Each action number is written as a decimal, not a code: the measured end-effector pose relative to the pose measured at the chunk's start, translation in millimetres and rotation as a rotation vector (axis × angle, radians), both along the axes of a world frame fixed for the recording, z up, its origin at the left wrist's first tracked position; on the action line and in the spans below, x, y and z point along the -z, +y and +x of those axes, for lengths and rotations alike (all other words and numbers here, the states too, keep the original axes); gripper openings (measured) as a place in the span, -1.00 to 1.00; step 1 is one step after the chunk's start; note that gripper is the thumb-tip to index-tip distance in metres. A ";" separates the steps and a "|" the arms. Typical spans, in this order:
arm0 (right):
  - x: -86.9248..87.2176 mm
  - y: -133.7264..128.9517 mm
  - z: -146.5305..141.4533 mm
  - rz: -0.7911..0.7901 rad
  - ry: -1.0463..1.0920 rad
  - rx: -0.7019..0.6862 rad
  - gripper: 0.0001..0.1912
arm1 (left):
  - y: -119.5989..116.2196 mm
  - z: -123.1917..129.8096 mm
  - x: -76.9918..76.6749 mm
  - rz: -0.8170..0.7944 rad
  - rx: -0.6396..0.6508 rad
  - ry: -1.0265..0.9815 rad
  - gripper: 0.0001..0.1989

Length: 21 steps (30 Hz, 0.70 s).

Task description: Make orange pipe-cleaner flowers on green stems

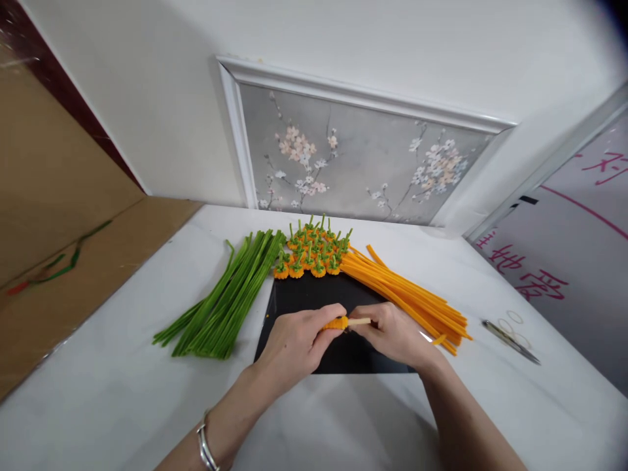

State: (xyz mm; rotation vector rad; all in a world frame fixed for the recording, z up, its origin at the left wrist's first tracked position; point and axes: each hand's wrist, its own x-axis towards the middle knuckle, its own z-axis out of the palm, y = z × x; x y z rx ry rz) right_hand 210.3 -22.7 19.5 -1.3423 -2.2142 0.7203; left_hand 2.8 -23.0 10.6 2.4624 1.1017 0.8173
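Note:
Over a black mat [299, 294], my left hand [299, 340] pinches an orange coiled piece [336, 323] between thumb and fingers. A pale stick [359, 321] extends from the coil toward my right hand [390, 330], whose curled fingers are closed at its far end. Just behind the mat stand several small orange pumpkin shapes [318, 268] with green stems. Green fuzzy stems [230, 301] lie in a bundle at the left. Orange fuzzy stems [412, 294] lie in another bundle at the right, partly behind my right hand.
Scissors [510, 341] and thin rubber bands [514, 317] lie on the white table [122, 405] at the right. A floral panel [363, 150] is on the wall behind. Brown cardboard [112, 248] borders the left side, and a board with pink writing [564, 261] stands right.

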 end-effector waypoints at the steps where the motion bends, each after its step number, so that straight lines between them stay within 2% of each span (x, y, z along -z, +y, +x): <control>1: 0.1 -0.5 -0.1 0.005 -0.001 -0.001 -0.74 | 0.0 0.1 -0.8 -0.002 0.012 -0.003 -0.78; 5: 0.4 -2.0 -1.0 0.038 -0.023 0.001 -0.71 | 0.6 0.3 -0.7 0.012 0.044 -0.032 -0.79; 15: -2.2 -3.2 -0.2 0.081 -0.035 0.003 -0.73 | 4.0 -0.9 9.7 0.070 0.017 -0.202 -0.82; 21: -0.6 -4.8 0.8 0.123 -0.071 0.013 -0.69 | 4.6 -2.1 5.9 0.043 -0.001 -0.155 -0.81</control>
